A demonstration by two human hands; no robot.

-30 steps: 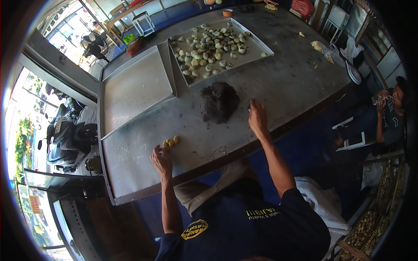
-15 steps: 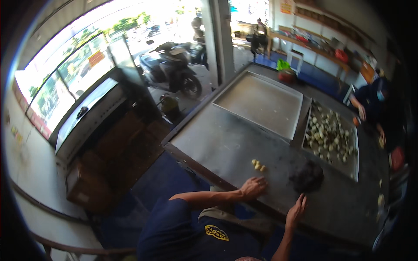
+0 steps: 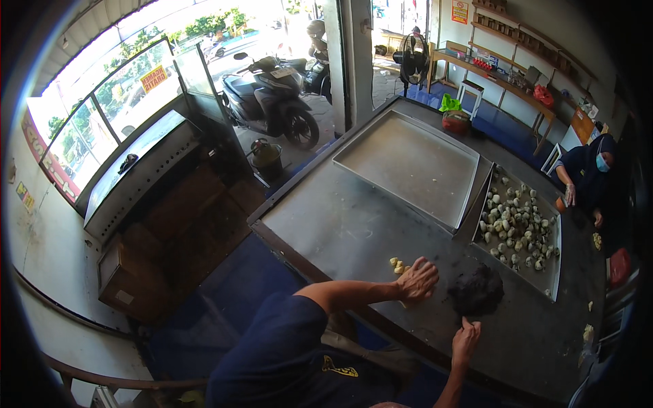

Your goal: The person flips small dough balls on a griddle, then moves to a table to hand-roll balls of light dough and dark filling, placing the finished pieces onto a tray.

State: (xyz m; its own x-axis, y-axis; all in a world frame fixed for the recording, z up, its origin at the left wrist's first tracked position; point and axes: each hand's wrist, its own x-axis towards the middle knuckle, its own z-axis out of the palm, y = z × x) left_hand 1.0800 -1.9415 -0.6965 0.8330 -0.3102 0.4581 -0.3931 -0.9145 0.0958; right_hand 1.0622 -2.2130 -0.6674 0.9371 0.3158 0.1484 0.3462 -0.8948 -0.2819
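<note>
Beyond the glass front at the far left, a low display counter (image 3: 132,173) is standing by the window, and a brown box (image 3: 129,279) is sitting on the blue floor (image 3: 224,299) below it. Further right, a dark scooter (image 3: 272,102) is standing outside the open doorway, with a small green gas cylinder (image 3: 266,158) sitting just inside. Next comes the long grey metal surface (image 3: 340,224), where the person in the dark blue shirt is leaning over its near edge. Their left hand (image 3: 417,279) is resting palm down with the fingers spread apart, pressing on a little cluster of pale yellow dough pieces (image 3: 397,264) near the edge; some pieces are showing just beside the knuckles and the rest are hidden under the palm. Behind this, an empty metal tray (image 3: 408,166) is lying flat on the surface. Just right of the left hand, a dark crumbly mound of filling (image 3: 476,291) is sitting on the bare metal, and the right hand (image 3: 466,338) is reaching up from below with its fingers held together, the fingertips touching the mound's near side and gripping nothing. Past the mound, a second tray (image 3: 554,282) is holding many pale dough balls (image 3: 517,224). At the far right, another person (image 3: 586,173) in dark clothes is sitting by the surface.
</note>
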